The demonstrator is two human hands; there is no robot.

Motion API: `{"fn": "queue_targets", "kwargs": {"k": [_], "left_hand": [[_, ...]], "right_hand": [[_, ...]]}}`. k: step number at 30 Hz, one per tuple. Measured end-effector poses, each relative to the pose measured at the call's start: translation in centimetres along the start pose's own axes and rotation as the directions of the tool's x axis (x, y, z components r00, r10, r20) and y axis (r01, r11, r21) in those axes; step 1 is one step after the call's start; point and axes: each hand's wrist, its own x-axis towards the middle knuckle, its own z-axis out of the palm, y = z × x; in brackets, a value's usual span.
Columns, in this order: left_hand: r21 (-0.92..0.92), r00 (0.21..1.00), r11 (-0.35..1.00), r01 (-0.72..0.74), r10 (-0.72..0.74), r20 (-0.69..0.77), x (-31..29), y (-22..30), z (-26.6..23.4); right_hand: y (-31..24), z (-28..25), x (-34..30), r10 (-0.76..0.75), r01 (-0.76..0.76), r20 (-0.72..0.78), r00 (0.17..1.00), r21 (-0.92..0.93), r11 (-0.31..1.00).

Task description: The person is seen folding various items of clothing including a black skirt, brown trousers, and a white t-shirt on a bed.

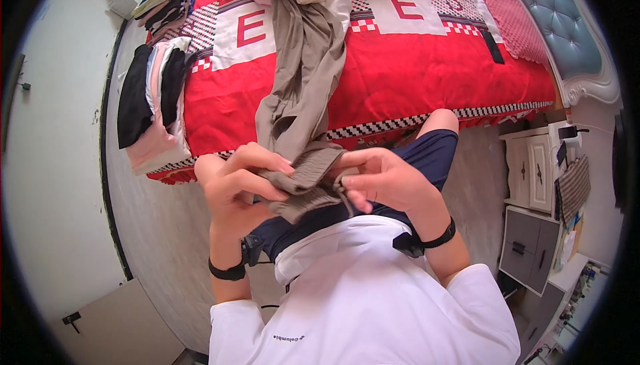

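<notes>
We look down from head height at a large bed (413,75) with a red cover, printed with white squares and black-and-white checks, filling the far half of the view. A padded blue headboard (553,15) in a white frame curves along its right end. Closest to us is the wearer's white T-shirt (373,285), above dark blue shorts (433,158). Between the body and the bed we find a pair of grey-brown trousers (300,85): the legs stretch away, creased, over the red cover, while the gathered waistband is raised in front of the shorts, off the bed's near edge. To the right stands a white cabinet (530,168). On the bed's left side lies a folded stack of black, pink and white clothes (157,102), with more garments heaped along the far side. Both hands are closed on the waistband: the left hand (243,185) grips its left part between thumb and fingers, and the right hand (387,178) pinches the right part. A black strap (441,234) circles the right forearm. Smallest, a thin cord (347,195) hangs by the right fingertips; we cannot tell whether they grasp it.
</notes>
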Motion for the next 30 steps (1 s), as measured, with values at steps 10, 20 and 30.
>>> {"fn": "queue_targets", "kwargs": {"k": [10,20,30], "left_hand": [[-0.005,0.984,0.996,0.091,-0.089,0.155,-0.8,0.5,2.0],[0.011,0.966,0.993,0.114,-0.113,0.233,-1.0,-0.7,3.2],[-0.057,0.998,0.996,0.065,-0.064,0.024,-2.1,-1.8,2.7]], "right_hand": [[2.2,1.0,0.7,-0.449,0.351,0.041,0.893,-0.688,0.635],[3.0,1.4,2.1,-0.297,0.158,0.089,0.951,-0.964,0.216],[0.7,2.7,-1.6,-0.314,0.135,0.182,0.932,-0.977,-0.164]]}}
